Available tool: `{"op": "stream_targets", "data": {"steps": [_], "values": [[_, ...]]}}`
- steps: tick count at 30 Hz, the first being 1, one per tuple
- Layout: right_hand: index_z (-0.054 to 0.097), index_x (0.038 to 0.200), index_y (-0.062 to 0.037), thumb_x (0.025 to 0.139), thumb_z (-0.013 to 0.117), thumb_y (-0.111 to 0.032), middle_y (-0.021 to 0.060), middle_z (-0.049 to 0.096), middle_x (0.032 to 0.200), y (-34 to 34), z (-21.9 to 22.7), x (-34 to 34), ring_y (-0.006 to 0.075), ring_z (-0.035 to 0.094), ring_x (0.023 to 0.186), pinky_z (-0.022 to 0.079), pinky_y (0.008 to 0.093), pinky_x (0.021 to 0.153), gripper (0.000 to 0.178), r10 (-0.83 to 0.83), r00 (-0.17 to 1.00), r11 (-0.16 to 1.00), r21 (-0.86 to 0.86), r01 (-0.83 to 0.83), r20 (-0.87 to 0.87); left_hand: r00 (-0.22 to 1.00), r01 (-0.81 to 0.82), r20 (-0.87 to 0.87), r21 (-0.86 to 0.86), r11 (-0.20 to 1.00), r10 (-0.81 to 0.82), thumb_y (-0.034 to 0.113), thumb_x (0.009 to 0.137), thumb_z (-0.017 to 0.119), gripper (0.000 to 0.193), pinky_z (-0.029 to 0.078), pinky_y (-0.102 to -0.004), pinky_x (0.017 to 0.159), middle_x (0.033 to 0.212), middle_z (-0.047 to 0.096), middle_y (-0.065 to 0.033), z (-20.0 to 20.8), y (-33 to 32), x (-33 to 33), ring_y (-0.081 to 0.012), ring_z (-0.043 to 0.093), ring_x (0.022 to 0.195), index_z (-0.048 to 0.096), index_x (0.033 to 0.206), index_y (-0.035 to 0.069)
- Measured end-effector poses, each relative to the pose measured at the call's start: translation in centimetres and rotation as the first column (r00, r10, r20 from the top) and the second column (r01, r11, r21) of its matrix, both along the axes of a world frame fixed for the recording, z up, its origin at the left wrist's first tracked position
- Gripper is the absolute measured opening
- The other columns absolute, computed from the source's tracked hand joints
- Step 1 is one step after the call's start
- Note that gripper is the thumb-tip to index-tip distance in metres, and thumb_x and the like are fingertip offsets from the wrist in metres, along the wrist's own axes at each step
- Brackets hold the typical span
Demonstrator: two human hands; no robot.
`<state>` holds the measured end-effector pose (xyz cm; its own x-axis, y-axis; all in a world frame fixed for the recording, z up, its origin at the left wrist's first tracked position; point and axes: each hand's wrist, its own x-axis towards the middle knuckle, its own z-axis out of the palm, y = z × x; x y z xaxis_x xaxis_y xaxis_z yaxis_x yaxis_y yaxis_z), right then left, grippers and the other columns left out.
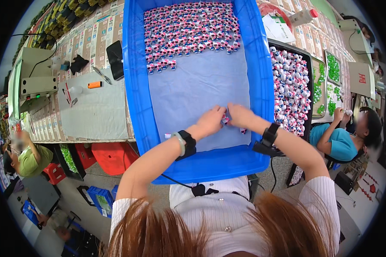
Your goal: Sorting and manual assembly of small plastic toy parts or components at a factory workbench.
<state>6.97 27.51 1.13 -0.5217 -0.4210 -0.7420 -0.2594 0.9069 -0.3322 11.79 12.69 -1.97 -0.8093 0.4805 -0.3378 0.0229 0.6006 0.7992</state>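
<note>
Both my hands are low in a big blue plastic bin point(137, 85), over the pale cloth lining point(201, 94) its bottom. A small pink, white and blue figurine point(225, 121) shows between them. The bent fingers of my left hand point(211, 121) close on its left side, while my right hand point(240, 115) grips it from the right; the fingertips are partly hidden. Just below my right hand lies another figurine point(243, 130). A small pinkish-white piece point(167, 135) rests near the left wall. Packed rows of matching figurines point(191, 30) fill the bin's far end, with a short row at the front left.
Right of the bin, a black tray point(291, 90) holds heaped figurines; trays of green pieces point(333, 68) stand beyond. A phone point(115, 60), a pen point(102, 75) and an orange marker-like item point(95, 85) lie on the left table. A co-worker point(339, 139) sits at the right.
</note>
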Motion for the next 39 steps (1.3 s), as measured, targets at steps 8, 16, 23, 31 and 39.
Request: {"op": "stream_targets", "data": {"steps": [8,16,23,31,39], "values": [[0.054,0.086,-0.0001,0.069,0.058,-0.016,0.0174,0.059,0.076,-1.2,-3.5,-1.0,0.0337,0.057,0.073,0.045,0.0395,0.062,0.023,-0.290,0.948,0.941,-0.217,0.258,-0.132,0.973,-0.228,-0.045,-0.044,0.973,0.226,0.009,0.072,0.054,0.027,0.043,-0.0414,0.072,0.090,0.051,-0.0177,-1.2,-1.0,-2.6,-0.0349,0.051,0.083,0.050,0.098,0.004],[0.057,0.082,-0.0005,0.068,0.063,-0.018,0.0163,0.059,0.077,-10.6,-5.6,-11.3,0.0306,0.057,0.077,0.044,0.0383,0.068,0.024,-0.577,0.777,0.735,-0.574,0.360,-0.251,0.800,-0.553,-0.419,-0.238,0.799,0.429,0.011,0.067,0.062,0.022,0.044,-0.0399,0.071,0.088,0.053,-0.0157,-0.6,-8.9,-12.8,-0.0305,0.053,0.084,0.056,0.086,0.004],[0.055,0.087,0.0001,0.070,0.058,-0.014,0.0193,0.059,0.083,-8.2,-3.6,-12.2,0.0368,0.056,0.079,0.044,0.0426,0.073,0.023,-0.398,0.793,0.792,-0.610,0.043,-0.461,0.703,-0.615,-0.616,-0.275,0.739,0.356,0.011,0.066,0.063,0.026,0.043,-0.0376,0.073,0.092,0.053,-0.0152,0.1,-8.2,-11.5,-0.0301,0.051,0.087,0.057,0.090,0.003],[0.057,0.088,-0.0017,0.068,0.055,-0.009,0.0165,0.061,0.083,1.7,-1.2,-4.3,0.0295,0.060,0.079,0.050,0.0377,0.063,0.022,0.390,0.920,0.901,0.229,-0.369,-0.050,0.972,0.229,-0.062,0.035,0.973,-0.227,0.014,0.070,0.058,0.027,0.045,-0.0404,0.070,0.093,0.054,-0.0140,-0.3,5.3,1.5,-0.0326,0.055,0.080,0.054,0.095,0.004],[0.061,0.079,-0.0035,0.069,0.054,-0.011,0.0142,0.062,0.080,1.2,-2.1,-3.8,0.0275,0.061,0.077,0.050,0.0376,0.063,0.014,0.291,0.930,0.950,0.178,-0.255,-0.222,0.959,0.248,-0.084,-0.220,0.944,-0.271,0.008,0.072,0.051,0.018,0.048,-0.0373,0.065,0.084,0.055,-0.0144,-1.4,9.2,2.1,-0.0304,0.056,0.077,0.054,0.089,0.003]]}}
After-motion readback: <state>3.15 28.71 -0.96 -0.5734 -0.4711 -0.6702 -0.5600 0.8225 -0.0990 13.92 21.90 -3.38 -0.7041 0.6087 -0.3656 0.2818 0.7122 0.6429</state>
